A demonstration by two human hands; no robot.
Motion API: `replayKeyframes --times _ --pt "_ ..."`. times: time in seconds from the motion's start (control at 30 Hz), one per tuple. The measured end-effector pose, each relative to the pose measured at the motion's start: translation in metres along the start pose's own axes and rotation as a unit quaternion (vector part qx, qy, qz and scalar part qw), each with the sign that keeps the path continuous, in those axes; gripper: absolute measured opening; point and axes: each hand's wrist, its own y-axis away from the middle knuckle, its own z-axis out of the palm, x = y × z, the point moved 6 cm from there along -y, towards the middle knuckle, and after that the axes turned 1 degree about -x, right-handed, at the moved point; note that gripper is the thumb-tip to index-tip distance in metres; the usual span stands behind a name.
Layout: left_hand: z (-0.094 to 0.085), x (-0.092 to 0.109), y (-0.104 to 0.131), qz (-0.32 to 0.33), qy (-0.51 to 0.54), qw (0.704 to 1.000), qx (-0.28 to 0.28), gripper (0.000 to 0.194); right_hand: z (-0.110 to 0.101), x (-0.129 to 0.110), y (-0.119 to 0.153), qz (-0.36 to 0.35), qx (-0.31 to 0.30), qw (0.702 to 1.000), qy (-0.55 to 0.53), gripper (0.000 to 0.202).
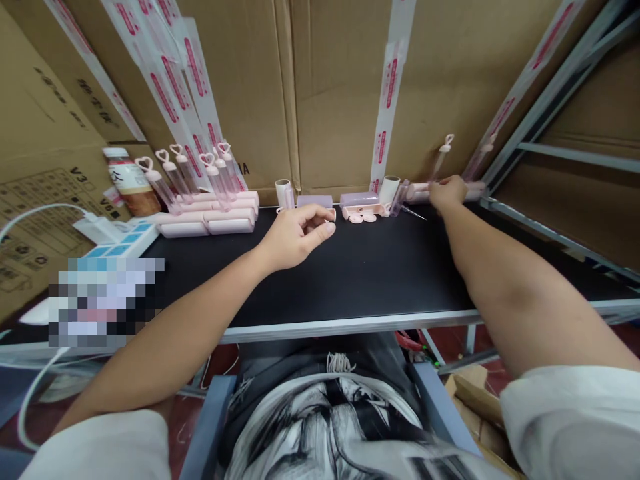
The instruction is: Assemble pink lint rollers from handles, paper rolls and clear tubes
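My left hand [299, 235] is over the middle of the black tabletop, fingers loosely curled and thumb apart, with nothing visible gripped. Just behind its fingertips lie a lilac cylinder [314, 201] and a small pink part, partly covered. At the back right, my right hand [450, 193] reaches down onto a row of pale pink tubes [419, 193]. Its fingers are bent and their tips hidden, so what they grip does not show. A clear tube with a pink heart-shaped top [443, 157] rises right behind that hand. Another heart-topped tube [484, 157] stands farther right.
Stacked pink cases [231, 221] and several heart-topped tubes are at the left, by a bottle [131, 181] and power strip [125, 240]. White cylinders [389, 190], small pink parts [363, 212] and a thin pointed tool [414, 213] line the back. Cardboard [330, 87] walls the rear; a metal frame [575, 157] stands right.
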Motion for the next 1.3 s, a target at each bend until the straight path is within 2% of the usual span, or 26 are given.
replayKeyframes --times 0.1,0.17,0.23,0.27,0.37,0.47,0.6,0.77,0.9,1.1,1.3 --pt "-0.003 0.001 -0.001 -0.010 -0.008 1.000 0.019 0.038 -0.021 -0.011 -0.001 0.114 0.073 0.991 0.005 0.024" --pt "-0.007 0.003 -0.001 -0.018 -0.010 0.999 0.036 0.037 -0.031 -0.035 -0.005 0.106 0.087 0.990 -0.013 0.027" --pt "-0.010 0.005 -0.001 -0.021 -0.009 0.998 0.051 0.036 -0.038 -0.067 -0.005 0.054 0.072 0.995 -0.040 0.025" --pt "-0.011 0.006 -0.002 -0.021 -0.009 0.998 0.058 0.035 -0.040 -0.085 -0.002 0.016 0.045 0.997 -0.052 0.021" --pt "-0.014 0.008 -0.003 -0.024 -0.011 0.997 0.071 0.034 -0.032 -0.137 0.019 -0.118 -0.109 0.987 -0.032 0.018" --pt "-0.015 0.009 -0.003 -0.027 -0.010 0.997 0.078 0.033 -0.026 -0.159 0.044 -0.158 -0.189 0.969 0.033 0.028" --pt "-0.015 0.008 -0.002 -0.027 -0.014 0.996 0.080 0.032 -0.016 -0.148 0.061 -0.157 -0.253 0.949 0.100 0.040" --pt "-0.013 0.003 -0.001 -0.024 -0.042 0.996 0.070 0.033 -0.010 -0.116 0.056 -0.147 -0.273 0.941 0.133 0.055" --pt "-0.011 -0.001 -0.001 -0.021 -0.057 0.996 0.062 0.035 0.002 -0.104 0.055 -0.143 -0.307 0.928 0.153 0.056" --pt "-0.005 -0.002 0.000 -0.013 -0.062 0.997 0.035 0.034 0.013 -0.100 0.056 -0.137 -0.304 0.929 0.159 0.046" --pt "-0.002 -0.002 0.000 -0.007 -0.068 0.997 0.020 0.031 0.011 -0.098 0.056 -0.130 -0.291 0.935 0.157 0.050"
